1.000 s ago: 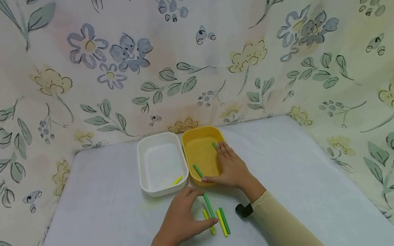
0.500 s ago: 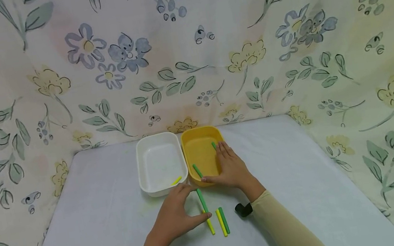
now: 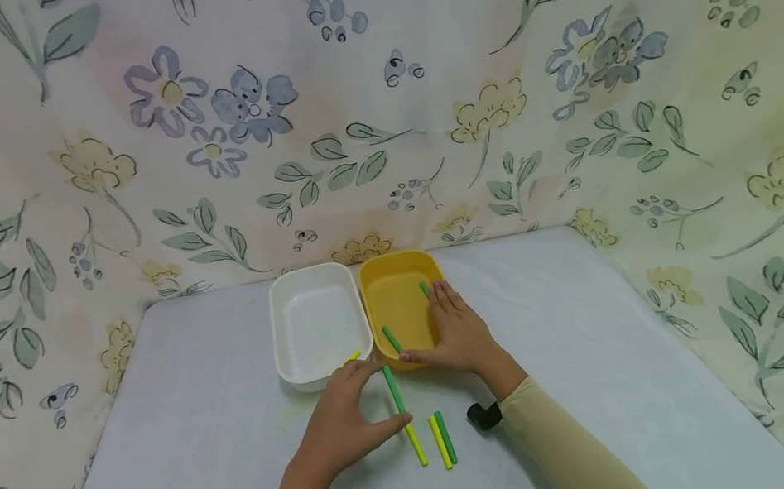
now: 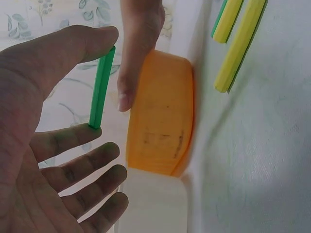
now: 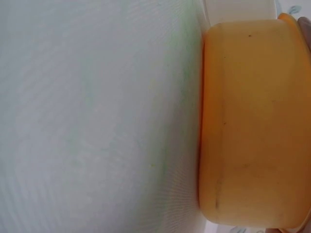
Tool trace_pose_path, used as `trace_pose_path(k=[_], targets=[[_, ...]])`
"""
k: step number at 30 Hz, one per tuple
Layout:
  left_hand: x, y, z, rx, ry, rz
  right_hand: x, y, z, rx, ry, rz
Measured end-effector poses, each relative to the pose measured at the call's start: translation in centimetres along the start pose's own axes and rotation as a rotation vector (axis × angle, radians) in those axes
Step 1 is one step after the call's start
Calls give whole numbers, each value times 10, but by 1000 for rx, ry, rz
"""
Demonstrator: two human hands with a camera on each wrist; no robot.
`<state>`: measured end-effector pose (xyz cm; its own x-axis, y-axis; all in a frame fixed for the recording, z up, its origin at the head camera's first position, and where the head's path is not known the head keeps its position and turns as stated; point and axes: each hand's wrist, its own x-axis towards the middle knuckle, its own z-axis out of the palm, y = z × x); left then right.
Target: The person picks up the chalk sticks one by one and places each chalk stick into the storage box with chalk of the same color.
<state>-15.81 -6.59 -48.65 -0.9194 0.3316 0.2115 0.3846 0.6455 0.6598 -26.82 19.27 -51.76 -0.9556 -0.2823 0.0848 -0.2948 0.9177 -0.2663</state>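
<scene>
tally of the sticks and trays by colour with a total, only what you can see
Green sticks: 4 (1 in the left hand, 1 on the table, 2 in the yellow tray)
Yellow sticks: 3 (2 on the table, 1 in the white tray)
Yellow tray: 1
White tray: 1
Total: 9

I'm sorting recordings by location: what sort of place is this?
Probably an indoor tabletop filming booth, though the room beyond is hidden: a white-covered table, a floral hanging around its back and sides, and a white tray beside a yellow tray on top.
</scene>
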Motion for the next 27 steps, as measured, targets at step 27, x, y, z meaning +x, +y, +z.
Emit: trace_pose_path(k=[27], targets=[[20, -6, -10, 28, 39, 58, 1, 1, 0, 6, -20, 9]])
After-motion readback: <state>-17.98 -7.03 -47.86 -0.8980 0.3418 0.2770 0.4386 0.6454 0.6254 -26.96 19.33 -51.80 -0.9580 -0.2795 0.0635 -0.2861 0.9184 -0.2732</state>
